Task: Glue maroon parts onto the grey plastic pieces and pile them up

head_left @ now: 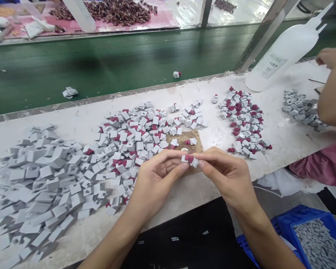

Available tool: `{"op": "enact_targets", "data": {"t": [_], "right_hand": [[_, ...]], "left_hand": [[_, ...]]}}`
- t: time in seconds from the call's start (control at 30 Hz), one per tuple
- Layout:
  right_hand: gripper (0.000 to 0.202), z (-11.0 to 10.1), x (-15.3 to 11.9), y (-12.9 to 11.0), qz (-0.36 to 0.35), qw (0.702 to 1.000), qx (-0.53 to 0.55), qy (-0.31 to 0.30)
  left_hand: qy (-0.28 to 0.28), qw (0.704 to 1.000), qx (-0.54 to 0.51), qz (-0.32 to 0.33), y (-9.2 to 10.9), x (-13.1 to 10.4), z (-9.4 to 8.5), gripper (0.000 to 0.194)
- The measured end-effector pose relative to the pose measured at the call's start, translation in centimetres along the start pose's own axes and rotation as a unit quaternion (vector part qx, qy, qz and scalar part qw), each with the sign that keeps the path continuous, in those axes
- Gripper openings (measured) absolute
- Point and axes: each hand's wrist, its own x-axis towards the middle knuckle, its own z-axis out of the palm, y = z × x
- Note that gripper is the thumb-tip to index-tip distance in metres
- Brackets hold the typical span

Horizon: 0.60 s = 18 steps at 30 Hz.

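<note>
Between my two hands is a small grey and dark red plastic part. My left hand pinches its left end between thumb and fingertips. On its right end, the thumb and forefinger of my right hand are closed too. Just beyond my fingers lies a brown board with a small round metallic spot and a few loose parts on it. A heap of grey and red parts spreads to the left of the board. Farther left is a big pile of plain grey pieces.
A pile of red and grey parts lies right of the board. Behind it stands a white squeeze bottle. A green conveyor belt runs along the back. At right are another person's arm, grey parts and a blue crate.
</note>
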Motion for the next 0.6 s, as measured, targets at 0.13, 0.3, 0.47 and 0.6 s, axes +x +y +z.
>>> {"op": "enact_targets", "data": {"t": [0.13,0.3,0.47,0.6], "right_hand": [[0.022,-0.2,0.1,-0.6,-0.006,0.999,0.009,-0.033],[0.019,0.1,3.2,-1.9,-0.002,0.99,0.004,-0.139],[0.032,2.8,15.3,-2.6,-0.03,0.96,-0.221,-0.17],[0.054,7.0,26.5,-1.1,-0.056,0.909,-0.409,-0.064]], "left_hand": [[-0.009,0.999,0.026,0.016,0.3,-0.3,-0.2,0.011],[0.032,0.993,0.096,0.057,2.2,-0.9,-2.2,0.008],[0.113,0.959,0.243,0.091,5.2,-0.8,-6.5,0.028],[0.142,0.935,0.306,0.112,7.4,1.7,-8.6,0.025]]}}
